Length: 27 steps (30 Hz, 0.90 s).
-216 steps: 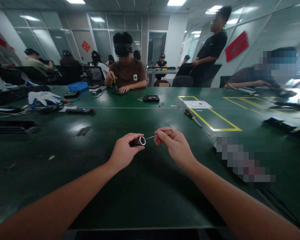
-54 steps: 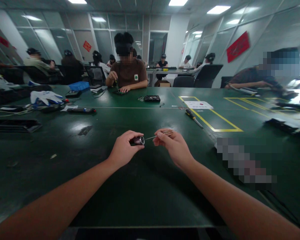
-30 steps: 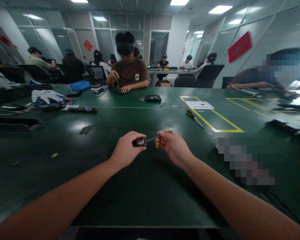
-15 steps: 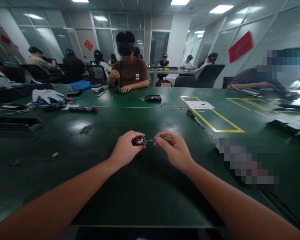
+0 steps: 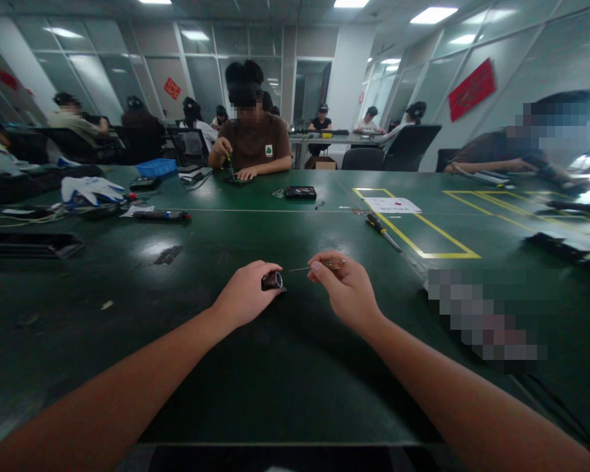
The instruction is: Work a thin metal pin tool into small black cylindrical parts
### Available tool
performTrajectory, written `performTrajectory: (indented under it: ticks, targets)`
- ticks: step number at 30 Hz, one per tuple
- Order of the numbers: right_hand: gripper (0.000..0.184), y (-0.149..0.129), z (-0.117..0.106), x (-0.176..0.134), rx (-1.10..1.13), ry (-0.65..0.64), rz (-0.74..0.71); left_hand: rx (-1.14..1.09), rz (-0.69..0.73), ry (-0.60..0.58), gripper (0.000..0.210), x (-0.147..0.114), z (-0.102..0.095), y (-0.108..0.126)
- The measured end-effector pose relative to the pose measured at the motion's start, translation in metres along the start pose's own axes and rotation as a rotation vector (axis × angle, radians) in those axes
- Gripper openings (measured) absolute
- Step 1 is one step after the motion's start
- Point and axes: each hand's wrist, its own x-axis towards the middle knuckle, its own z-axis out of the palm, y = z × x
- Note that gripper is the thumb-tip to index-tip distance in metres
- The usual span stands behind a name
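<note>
My left hand (image 5: 246, 293) is closed around a small dark cylindrical part (image 5: 272, 280) with a pale ring at its open end, which faces right. Most of its body is hidden by my fingers, so its kind does not show. In my right hand (image 5: 347, 285) is a small screwdriver (image 5: 333, 263) with an amber see-through handle. Its thin shaft points left, and the tip stands a little apart from the dark part. Both hands are above the middle of the green table (image 5: 295, 380).
A yellow-and-black screwdriver (image 5: 383, 231) lies ahead on the right, near a white sheet (image 5: 392, 205). A black device (image 5: 300, 192) lies farther off. At left are white gloves (image 5: 91, 190) and a pen-like tool (image 5: 161, 216). Across the table a person (image 5: 255, 141) works.
The screwdriver tip has come away from the dark part and my right hand has moved slightly right. My left hand has turned the part so its ringed end shows more.
</note>
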Motion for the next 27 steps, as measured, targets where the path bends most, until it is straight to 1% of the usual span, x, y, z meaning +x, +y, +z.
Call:
performTrajectory:
  ticks: [2,5,8,11,14,17,20,23,25,27]
  targets:
    - [0.015,0.000,-0.001,0.001,0.025,0.023,-0.007,0.088,0.039,-0.029,0.034,0.001,-0.004,-0.002]
    - [0.014,0.001,-0.003,0.001,0.034,0.037,-0.013,0.162,0.065,-0.052,0.033,0.003,-0.009,-0.012]
    - [0.014,0.001,-0.004,0.001,0.040,0.037,-0.018,0.210,0.032,-0.090,0.034,0.004,-0.010,-0.023]
    - [0.014,0.001,-0.004,0.001,0.046,0.035,-0.023,0.218,0.004,-0.121,0.035,0.003,-0.008,-0.026]
    - [0.015,0.001,-0.004,0.001,0.025,0.033,-0.033,0.233,0.004,-0.129,0.037,-0.001,-0.003,-0.019]
    - [0.015,0.001,-0.005,0.000,0.004,0.026,-0.044,0.295,0.025,-0.139,0.041,-0.005,0.004,-0.007]
    - [0.015,0.000,-0.005,-0.001,0.007,0.017,-0.048,0.384,0.029,-0.141,0.035,-0.007,0.011,0.002]
    - [0.015,-0.002,-0.006,-0.001,-0.004,0.011,-0.053,0.459,0.060,-0.121,0.034,-0.005,0.018,0.007]
    - [0.015,-0.003,-0.007,-0.002,-0.014,0.006,-0.060,0.470,0.075,-0.121,0.025,-0.002,0.020,0.008]
    - [0.015,-0.004,-0.007,-0.002,-0.028,0.000,-0.064,0.450,0.084,-0.137,0.023,0.001,0.020,0.008]
